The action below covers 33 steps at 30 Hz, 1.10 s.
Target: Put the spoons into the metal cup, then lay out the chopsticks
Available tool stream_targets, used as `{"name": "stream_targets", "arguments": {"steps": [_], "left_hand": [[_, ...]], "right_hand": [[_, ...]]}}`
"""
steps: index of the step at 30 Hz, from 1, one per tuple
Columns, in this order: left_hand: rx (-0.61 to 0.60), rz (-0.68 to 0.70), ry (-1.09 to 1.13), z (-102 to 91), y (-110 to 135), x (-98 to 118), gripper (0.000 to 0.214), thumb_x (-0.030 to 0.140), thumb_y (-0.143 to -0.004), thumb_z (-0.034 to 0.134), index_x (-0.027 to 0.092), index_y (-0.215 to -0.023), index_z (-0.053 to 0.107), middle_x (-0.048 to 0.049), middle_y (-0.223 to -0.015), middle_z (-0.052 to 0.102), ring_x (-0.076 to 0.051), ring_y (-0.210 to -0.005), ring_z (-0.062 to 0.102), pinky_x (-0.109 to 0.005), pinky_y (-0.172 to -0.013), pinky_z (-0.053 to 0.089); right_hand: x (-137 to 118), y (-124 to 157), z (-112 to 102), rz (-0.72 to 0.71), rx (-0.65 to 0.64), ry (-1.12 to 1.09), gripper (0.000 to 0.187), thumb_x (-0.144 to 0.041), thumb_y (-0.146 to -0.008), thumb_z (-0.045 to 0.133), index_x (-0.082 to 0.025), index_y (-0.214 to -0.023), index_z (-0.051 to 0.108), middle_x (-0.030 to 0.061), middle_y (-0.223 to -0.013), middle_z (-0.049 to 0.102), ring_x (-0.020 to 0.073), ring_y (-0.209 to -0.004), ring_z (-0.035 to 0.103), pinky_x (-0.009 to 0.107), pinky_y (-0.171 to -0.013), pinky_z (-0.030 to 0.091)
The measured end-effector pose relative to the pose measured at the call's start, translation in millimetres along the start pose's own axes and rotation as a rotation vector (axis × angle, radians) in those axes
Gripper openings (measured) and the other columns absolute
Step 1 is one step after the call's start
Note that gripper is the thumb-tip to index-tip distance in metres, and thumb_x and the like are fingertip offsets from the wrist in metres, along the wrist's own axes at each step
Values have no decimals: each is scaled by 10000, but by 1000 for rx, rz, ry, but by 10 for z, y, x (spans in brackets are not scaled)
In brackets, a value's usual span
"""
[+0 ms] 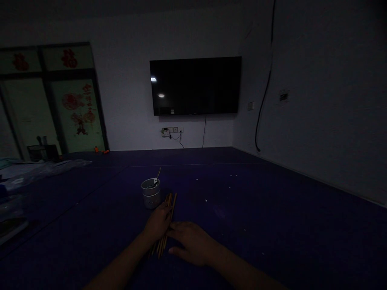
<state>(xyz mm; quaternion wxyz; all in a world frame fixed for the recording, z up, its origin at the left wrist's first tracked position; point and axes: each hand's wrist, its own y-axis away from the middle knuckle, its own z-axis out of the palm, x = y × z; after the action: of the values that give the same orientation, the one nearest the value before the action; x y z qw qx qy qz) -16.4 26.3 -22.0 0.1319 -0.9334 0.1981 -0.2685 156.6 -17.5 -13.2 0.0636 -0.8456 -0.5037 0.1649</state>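
Observation:
A loose bundle of several thin wooden chopsticks (162, 244) lies on the dark purple surface in front of me. My left hand (158, 222) rests over the upper part of the bundle, its fingers curled round the sticks. From the right, my right hand (191, 242) reaches to the bundle's side. Its fingers are stretched out, their tips at the sticks, and the thumb stands apart below. Just beyond my left hand a silver metal utensil holder (150, 195) stands upright. One thin stick and a piece with a holed pale end poke out of its top.
Small white scraps (206, 200) are scattered on the purple surface (272, 233). Clear plastic sheeting (45, 171) and a tray-like object (12, 229) lie at the left. A television (196, 86) hangs on the far wall, and a black cable (262, 108) runs down near the corner.

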Motion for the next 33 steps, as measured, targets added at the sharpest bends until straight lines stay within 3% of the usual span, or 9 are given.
{"name": "stream_targets", "arguments": {"steps": [33], "left_hand": [[-16, 18, -78, 12, -4, -22, 387, 160, -841, 368, 156, -1140, 614, -110, -1232, 582, -197, -1147, 527, -320, -998, 389]], "right_hand": [[15, 7, 24, 1, 6, 1, 372, -425, -891, 482, -198, -1177, 554, 98, -1197, 578, 242, -1090, 537, 355, -920, 389]]}}
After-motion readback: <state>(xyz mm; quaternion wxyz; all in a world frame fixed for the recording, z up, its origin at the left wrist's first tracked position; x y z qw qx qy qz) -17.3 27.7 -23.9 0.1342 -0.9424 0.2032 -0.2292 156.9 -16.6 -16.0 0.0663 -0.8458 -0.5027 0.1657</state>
